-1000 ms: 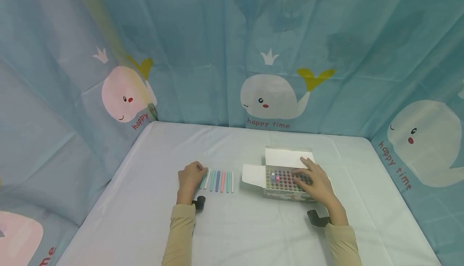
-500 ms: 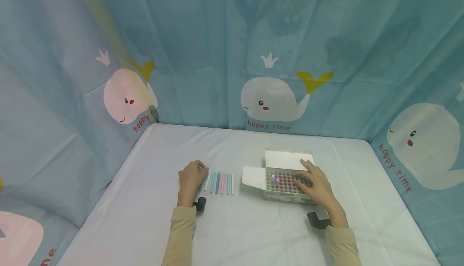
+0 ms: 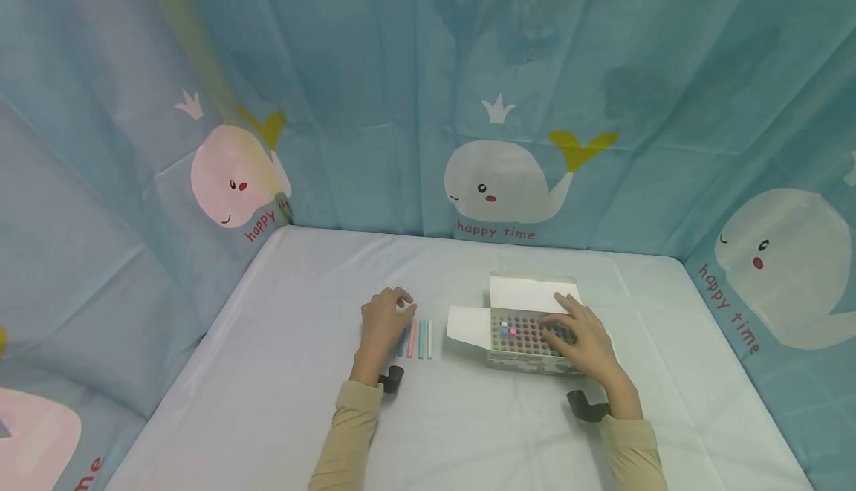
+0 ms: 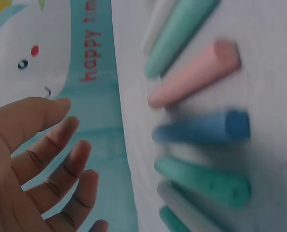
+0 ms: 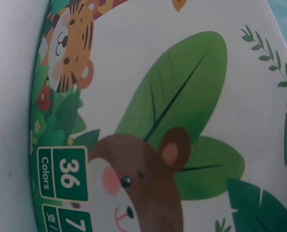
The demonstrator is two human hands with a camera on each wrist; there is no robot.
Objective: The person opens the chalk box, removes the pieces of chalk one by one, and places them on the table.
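Seemingly only partway — a few coloured ends (image 3: 513, 334) poke up in the box (image 3: 531, 362), while at least seven sticks (image 4: 196, 75) remain out on the table (image 3: 468, 424) — left hand (image 3: 385, 322) near them, empty, fingers apart; right hand (image 3: 585, 336) spread loosely on the box.

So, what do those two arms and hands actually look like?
They're a person's. The left hand and right hand show no gloves. The left sleeve and right sleeve are plain beige-khaki, ending short of the wrists. Small black bent pieces jut from the left wrist and right wrist, probably the wrist cameras.
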